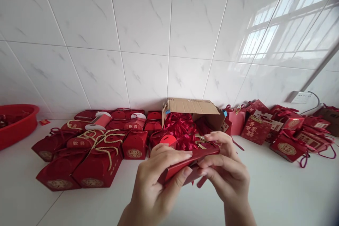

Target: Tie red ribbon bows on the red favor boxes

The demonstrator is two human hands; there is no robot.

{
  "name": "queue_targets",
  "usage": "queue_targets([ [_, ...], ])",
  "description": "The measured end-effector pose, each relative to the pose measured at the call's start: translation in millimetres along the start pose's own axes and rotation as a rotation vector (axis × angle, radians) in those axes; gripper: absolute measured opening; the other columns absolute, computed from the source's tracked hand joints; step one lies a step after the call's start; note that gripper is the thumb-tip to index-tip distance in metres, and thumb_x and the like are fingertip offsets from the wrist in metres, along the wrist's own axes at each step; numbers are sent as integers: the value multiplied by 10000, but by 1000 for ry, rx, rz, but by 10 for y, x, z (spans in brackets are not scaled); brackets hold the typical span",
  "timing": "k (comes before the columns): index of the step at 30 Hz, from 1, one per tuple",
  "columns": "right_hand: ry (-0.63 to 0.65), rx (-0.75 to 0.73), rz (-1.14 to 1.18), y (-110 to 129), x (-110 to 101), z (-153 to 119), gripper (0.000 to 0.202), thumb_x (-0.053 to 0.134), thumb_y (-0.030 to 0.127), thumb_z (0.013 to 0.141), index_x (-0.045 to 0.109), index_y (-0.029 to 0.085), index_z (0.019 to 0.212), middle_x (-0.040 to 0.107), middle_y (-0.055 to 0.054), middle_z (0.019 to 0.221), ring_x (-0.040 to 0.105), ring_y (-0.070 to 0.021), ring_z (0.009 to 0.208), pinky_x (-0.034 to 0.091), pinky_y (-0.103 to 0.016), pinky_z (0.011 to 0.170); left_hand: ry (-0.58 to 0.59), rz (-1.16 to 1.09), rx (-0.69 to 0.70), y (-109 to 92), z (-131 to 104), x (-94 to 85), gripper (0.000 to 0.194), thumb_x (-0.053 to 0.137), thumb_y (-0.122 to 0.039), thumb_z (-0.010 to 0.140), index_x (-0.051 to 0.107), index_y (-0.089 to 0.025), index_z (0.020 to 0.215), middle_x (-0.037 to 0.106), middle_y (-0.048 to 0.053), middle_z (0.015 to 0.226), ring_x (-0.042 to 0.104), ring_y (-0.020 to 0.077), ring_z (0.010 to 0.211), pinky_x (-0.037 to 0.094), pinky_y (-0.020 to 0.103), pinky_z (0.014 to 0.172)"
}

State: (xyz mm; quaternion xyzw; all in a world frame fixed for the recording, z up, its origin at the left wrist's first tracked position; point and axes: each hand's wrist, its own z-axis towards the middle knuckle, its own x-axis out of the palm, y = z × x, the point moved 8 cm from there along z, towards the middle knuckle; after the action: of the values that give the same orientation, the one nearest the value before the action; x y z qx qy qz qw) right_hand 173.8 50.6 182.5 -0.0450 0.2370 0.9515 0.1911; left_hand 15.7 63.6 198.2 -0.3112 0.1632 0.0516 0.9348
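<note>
A small red cardboard box [176,166] is raised above the white counter, in front of the carton. My left hand [159,173] grips its left side, thumb on the near face and fingers over the top. Around its right end, my right hand [227,169] is closed, with thumb and index finger pinching a flap at the edge. The box's underside and part of its far side are hidden by my fingers. Just behind it, an open cardboard carton [192,106] holds a heap of shiny red ribbons [180,127].
Several red gift boxes [95,180] stand in rows at the left, some with beige cord [108,148] on top. More red bags and boxes [287,146] crowd the right. A red basin [18,127] sits far left; a power strip [299,96] is by the tiled wall.
</note>
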Motion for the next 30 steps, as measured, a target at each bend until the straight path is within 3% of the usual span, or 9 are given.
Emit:
queue_targets([
  [11,-14,80,20,-47,36,-26,59,678,238,802,719,277,820,566,-94,1089,559,-290,995,497,-498,823,-9,20,29,3,-28,7,244,641,-105,798,652,-236,1003,726,7,912,648,161,867,486,294,843],
  [15,-169,70,90,-56,-28,-34,224,720,258,771,631,281,975,567,-78,1097,529,-275,1073,469,-456,882,20,-45,54,-25,-27,64,271,627,-105,809,630,-252,1036,712,-6,890,639,157,879,485,283,838],
  [17,-206,175,150,-139,-18,-49,384,737,335,752,565,265,1088,591,-83,1093,548,-271,1063,472,-435,881,38,-73,42,-9,-40,98,263,591,-117,837,607,-261,1057,693,4,919,630,156,904,488,277,834],
  [19,-157,318,208,-238,55,-71,331,725,362,760,569,245,1027,641,-60,959,611,-234,911,506,-373,791,64,-87,0,42,-63,136,249,565,-173,863,566,-260,1096,652,35,1026,605,175,993,481,296,879],
  [21,-144,397,231,-294,80,-94,206,721,324,764,571,232,870,640,-11,771,613,-178,716,508,-294,653,90,-63,-55,112,-93,168,405,631,-282,824,478,-253,1198,560,85,1191,537,224,1130,464,336,943],
  [24,-271,369,150,-296,-50,-100,215,745,280,730,543,214,766,609,14,687,579,-142,618,479,-242,562,42,65,-163,258,-124,117,679,727,-330,730,338,-254,1282,429,122,1307,452,261,1222,454,364,964],
  [27,-372,343,68,-306,-170,-97,223,750,274,719,541,204,746,601,15,687,574,-130,611,476,-225,550,-86,150,-276,405,-133,-58,464,674,-288,782,384,-262,1143,513,67,1131,545,198,1054,487,320,873],
  [28,-381,349,58,-321,-187,-95,225,752,276,718,541,202,744,602,15,687,575,-128,609,477,-221,548,-68,160,-305,446,-125,-81,351,651,-293,804,421,-256,1067,545,38,1030,570,174,957,493,299,825],
  [30,-377,368,52,-353,-204,-89,229,752,286,719,541,202,745,610,14,685,577,-127,603,477,-216,538,82,190,-337,508,-101,-53,159,611,-303,838,488,-236,912,568,-3,851,572,143,795,484,263,731],
])
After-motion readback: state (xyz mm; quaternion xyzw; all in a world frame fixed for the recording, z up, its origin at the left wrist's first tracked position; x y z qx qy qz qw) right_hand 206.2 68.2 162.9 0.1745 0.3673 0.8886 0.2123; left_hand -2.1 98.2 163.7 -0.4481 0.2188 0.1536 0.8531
